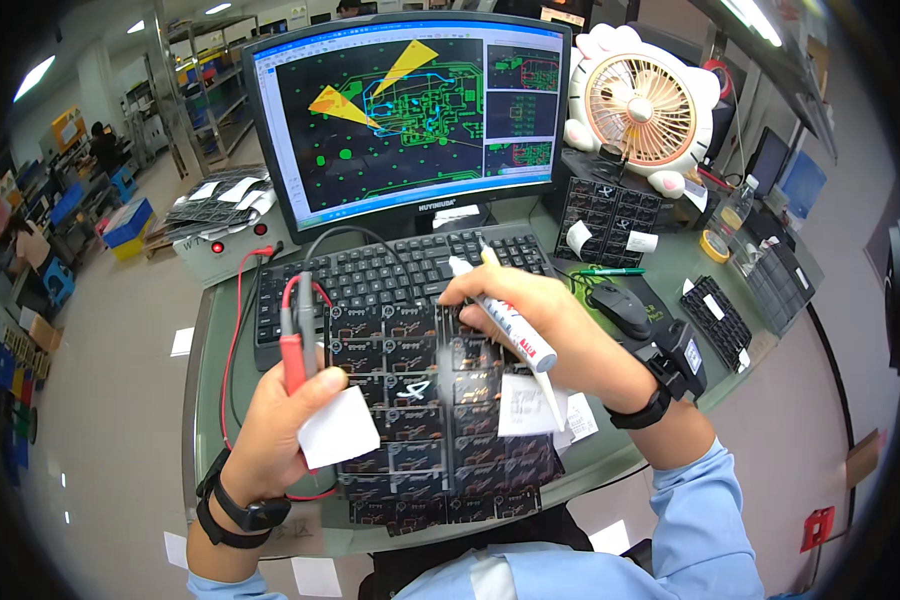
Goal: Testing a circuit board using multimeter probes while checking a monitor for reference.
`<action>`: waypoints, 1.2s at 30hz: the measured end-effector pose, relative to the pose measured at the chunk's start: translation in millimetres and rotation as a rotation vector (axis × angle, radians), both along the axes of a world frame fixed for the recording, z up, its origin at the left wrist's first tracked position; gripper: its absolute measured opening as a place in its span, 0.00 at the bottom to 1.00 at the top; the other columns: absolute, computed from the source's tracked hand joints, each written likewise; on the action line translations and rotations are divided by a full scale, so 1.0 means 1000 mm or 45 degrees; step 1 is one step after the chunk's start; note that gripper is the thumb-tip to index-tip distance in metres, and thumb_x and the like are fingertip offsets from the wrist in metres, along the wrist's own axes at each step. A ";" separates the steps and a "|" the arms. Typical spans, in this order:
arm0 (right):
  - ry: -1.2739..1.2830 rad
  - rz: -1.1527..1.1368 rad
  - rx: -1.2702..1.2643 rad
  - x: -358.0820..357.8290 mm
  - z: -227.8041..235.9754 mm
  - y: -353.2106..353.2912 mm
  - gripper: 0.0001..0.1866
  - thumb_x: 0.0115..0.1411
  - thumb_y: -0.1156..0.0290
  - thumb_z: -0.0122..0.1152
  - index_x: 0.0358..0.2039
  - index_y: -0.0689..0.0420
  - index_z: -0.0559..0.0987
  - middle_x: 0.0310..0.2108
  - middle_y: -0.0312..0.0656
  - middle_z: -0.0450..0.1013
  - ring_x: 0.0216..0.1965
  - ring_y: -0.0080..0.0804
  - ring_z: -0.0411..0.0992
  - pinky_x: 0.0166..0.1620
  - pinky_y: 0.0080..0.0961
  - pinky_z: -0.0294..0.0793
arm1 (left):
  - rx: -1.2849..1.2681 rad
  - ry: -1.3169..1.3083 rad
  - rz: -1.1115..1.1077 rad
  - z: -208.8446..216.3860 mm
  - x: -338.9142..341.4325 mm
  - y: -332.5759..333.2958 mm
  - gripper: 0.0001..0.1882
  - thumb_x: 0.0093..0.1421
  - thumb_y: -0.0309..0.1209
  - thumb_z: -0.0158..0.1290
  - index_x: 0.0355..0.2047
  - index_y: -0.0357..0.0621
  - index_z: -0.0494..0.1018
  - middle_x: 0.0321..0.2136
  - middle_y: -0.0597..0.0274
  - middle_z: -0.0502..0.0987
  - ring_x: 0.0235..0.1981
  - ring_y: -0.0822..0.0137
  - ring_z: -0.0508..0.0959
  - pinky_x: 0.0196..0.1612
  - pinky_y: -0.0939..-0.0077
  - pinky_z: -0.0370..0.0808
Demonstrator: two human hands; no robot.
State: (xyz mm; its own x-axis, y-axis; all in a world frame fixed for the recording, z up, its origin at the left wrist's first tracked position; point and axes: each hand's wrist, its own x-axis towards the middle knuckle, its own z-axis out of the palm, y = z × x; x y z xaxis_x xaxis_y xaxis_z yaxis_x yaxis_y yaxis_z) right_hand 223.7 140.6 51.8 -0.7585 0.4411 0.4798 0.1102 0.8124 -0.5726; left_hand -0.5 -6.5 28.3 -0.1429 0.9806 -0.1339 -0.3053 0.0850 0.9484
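Before the keyboard, a dark panel of circuit boards is held tilted over the table edge, a white pen mark on one of its boards. My left hand is closed at its left side around a red test probe and a black test probe, with a white paper label by the thumb. At the panel's top edge, my right hand is closed around a white marker pen and a slim cream pointed stick. Another white label lies on the panel's right part.
A monitor showing a board layout stands behind the keyboard. To the right are a mouse, a green pen, more board panels, a fan and a bottle. A grey box with red sockets takes the probe leads.
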 end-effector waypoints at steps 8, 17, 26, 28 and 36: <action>-0.113 0.151 -0.005 -0.002 -0.021 -0.012 0.10 0.60 0.75 0.52 0.43 0.55 0.73 0.36 0.41 0.75 0.38 0.35 0.76 0.40 0.27 0.73 | 0.487 -0.710 -0.038 -0.014 -0.044 -0.009 0.27 0.67 0.47 0.32 0.15 0.45 0.63 0.20 0.63 0.65 0.18 0.70 0.69 0.41 0.59 0.73; -0.228 0.149 -0.112 -0.003 -0.036 -0.011 0.11 0.59 0.72 0.53 0.42 0.54 0.72 0.37 0.42 0.75 0.39 0.39 0.76 0.40 0.31 0.73 | 0.623 0.035 -0.902 -0.028 -0.022 -0.007 0.42 0.59 0.56 0.26 0.27 0.30 0.80 0.30 0.48 0.73 0.34 0.54 0.74 0.41 0.65 0.69; 0.267 -0.093 0.369 0.004 -0.032 -0.007 0.12 0.57 0.64 0.62 0.39 0.55 0.78 0.32 0.41 0.77 0.27 0.37 0.74 0.32 0.31 0.72 | 0.428 0.490 -0.749 -0.027 0.001 -0.020 0.40 0.59 0.57 0.27 0.21 0.33 0.78 0.20 0.59 0.66 0.23 0.66 0.65 0.28 0.74 0.62; 0.250 -0.010 -0.731 0.008 -0.016 -0.032 0.10 0.60 0.64 0.60 0.36 0.57 0.78 0.26 0.36 0.73 0.25 0.21 0.70 0.30 0.20 0.68 | 0.381 0.492 -0.731 -0.025 0.002 -0.020 0.40 0.59 0.57 0.27 0.21 0.35 0.77 0.21 0.59 0.66 0.23 0.66 0.65 0.30 0.75 0.62; 0.249 0.226 -1.091 -0.020 -0.015 -0.045 0.13 0.61 0.67 0.60 0.34 0.58 0.66 0.24 0.33 0.68 0.26 0.14 0.68 0.27 0.15 0.67 | 0.436 0.435 -0.829 -0.032 -0.003 -0.018 0.30 0.61 0.48 0.31 0.25 0.37 0.75 0.24 0.59 0.69 0.28 0.66 0.67 0.35 0.72 0.64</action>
